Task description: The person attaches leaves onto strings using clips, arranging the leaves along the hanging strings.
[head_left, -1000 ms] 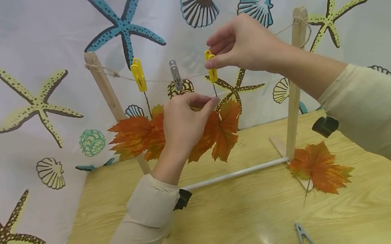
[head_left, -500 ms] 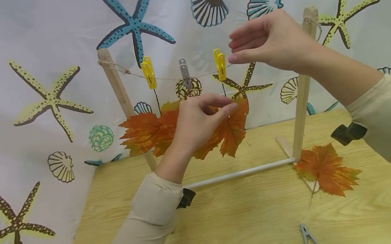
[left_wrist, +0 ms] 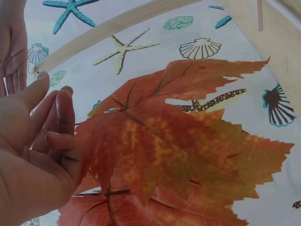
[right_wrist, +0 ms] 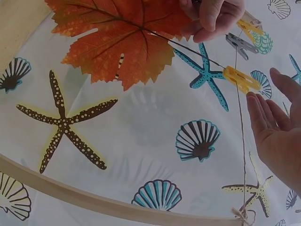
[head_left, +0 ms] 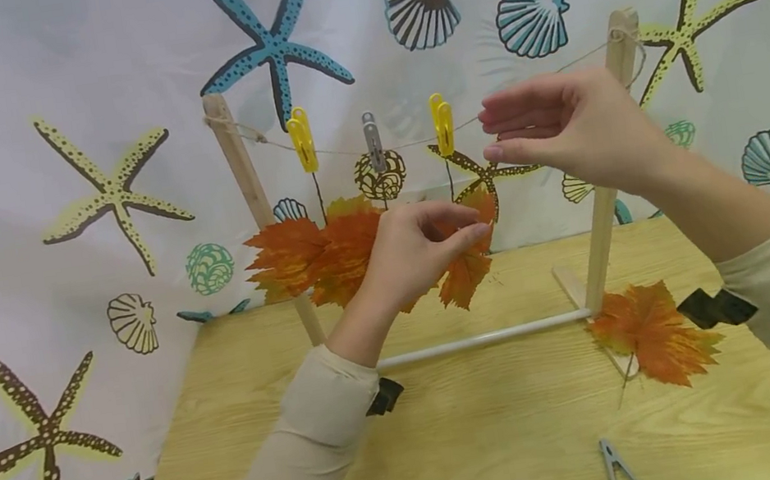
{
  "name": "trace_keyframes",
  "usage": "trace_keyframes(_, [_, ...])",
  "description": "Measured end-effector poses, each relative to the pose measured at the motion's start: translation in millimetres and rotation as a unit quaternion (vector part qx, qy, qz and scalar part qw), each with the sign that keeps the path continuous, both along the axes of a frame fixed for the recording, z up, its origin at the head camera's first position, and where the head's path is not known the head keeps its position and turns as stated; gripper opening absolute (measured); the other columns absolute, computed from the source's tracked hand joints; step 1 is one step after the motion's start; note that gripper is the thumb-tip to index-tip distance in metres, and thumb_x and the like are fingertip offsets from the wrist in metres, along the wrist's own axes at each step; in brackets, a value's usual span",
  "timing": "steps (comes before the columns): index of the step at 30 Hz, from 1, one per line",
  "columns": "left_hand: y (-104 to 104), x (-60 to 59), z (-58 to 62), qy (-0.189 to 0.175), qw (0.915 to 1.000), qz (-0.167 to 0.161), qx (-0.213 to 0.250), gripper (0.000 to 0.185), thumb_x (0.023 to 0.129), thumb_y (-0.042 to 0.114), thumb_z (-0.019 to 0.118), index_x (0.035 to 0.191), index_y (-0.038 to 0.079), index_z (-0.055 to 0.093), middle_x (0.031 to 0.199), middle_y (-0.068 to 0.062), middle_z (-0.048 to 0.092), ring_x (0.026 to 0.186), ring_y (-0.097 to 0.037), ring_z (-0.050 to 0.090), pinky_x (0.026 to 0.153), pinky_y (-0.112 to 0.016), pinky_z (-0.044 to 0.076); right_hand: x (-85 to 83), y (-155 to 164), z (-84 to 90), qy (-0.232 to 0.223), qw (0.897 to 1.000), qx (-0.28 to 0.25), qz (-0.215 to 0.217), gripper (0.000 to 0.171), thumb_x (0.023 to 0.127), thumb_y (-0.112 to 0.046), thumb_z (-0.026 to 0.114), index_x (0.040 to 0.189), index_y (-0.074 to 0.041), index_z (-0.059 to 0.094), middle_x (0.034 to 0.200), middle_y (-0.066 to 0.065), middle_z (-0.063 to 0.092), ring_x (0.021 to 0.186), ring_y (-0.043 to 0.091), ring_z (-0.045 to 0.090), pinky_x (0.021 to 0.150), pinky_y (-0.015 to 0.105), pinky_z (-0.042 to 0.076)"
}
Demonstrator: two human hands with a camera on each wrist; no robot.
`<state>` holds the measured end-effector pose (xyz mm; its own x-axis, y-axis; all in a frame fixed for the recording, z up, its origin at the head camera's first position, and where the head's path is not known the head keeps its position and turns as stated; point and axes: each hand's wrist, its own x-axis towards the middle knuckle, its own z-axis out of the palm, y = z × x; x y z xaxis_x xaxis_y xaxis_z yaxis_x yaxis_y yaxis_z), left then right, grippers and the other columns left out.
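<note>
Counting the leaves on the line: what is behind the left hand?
The left hand covers the middle of the orange leaves hanging from the yellow pegs. Leaf edges show either side of it. Whether the grey peg holds a leaf cannot be seen.

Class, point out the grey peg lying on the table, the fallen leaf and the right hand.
Grey peg (head_left: 616,463), head view, its middle.
Fallen leaf (head_left: 656,332), head view, blade centre.
Right hand (head_left: 574,133), head view, back of hand.
</note>
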<state>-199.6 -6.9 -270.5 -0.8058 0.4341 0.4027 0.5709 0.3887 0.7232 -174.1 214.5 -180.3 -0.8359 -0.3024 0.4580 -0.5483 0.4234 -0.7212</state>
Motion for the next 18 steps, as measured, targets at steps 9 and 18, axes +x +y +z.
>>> trace_keyframes(9, [0,0.1,-4.1,-0.031,0.9995,-0.006,0.0,0.02,0.089,0.03,0.077,0.103,0.016,0.079,0.089,0.005,0.075,0.069,-0.014,0.063,0.063,-0.03,0.053,3.4,-1,-25.6,-0.024,1.0,-0.007,0.018,0.041,0.088,-0.01,0.076,0.127,0.0,0.066,0.122,0.011,0.072,0.105,0.006,0.07,0.086,0.02,0.056])
trace_keyframes(18, [-3,-1.1,-10.8,-0.038,0.9992,-0.015,0.001,0.024,0.09,0.031,0.075,0.106,0.014,0.078,0.091,0.006,0.075,0.068,-0.015,0.059,0.062,-0.03,0.05,4.1,4,-35.7,-0.035,0.999,-0.005,0.02,0.041,0.089,-0.012,0.076,0.127,-0.002,0.066,0.121,0.008,0.072,0.106,0.006,0.07,0.087,0.02,0.056])
